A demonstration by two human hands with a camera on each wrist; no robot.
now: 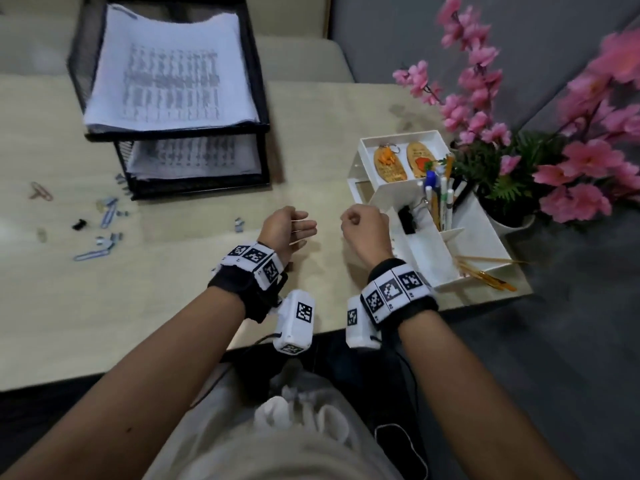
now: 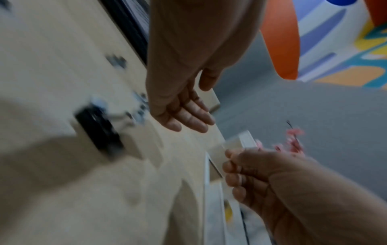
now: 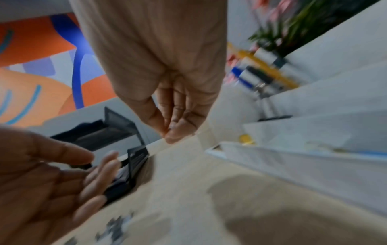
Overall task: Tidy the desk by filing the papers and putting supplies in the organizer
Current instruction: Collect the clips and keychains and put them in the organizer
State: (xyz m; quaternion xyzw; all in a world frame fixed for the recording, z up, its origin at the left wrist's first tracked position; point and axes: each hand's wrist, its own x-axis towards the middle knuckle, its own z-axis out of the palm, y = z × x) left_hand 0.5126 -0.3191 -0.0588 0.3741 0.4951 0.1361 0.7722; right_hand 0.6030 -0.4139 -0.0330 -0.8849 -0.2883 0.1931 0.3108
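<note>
Loose clips (image 1: 104,216) scattered on desk (image 1: 173,306) well left of both hands — left hand (image 1: 289,230) nearer, small clip (image 1: 239,224) just beside it. Organizer (image 1: 446,251) just right of right hand (image 1: 363,230). Left hand's fingers straight, palm up, holding nothing. Right hand's fingers curled, tips pinched together — whether something small sits between them, cannot tell. Papers (image 1: 169,71) filed in black tray (image 1: 263,126).

Pink artificial blossoms (image 1: 585,161) with green fern leaves (image 1: 512,168) in a white pot (image 1: 512,221) far right, colourful orange-and-blue mural (image 3: 41,69) behind
</note>
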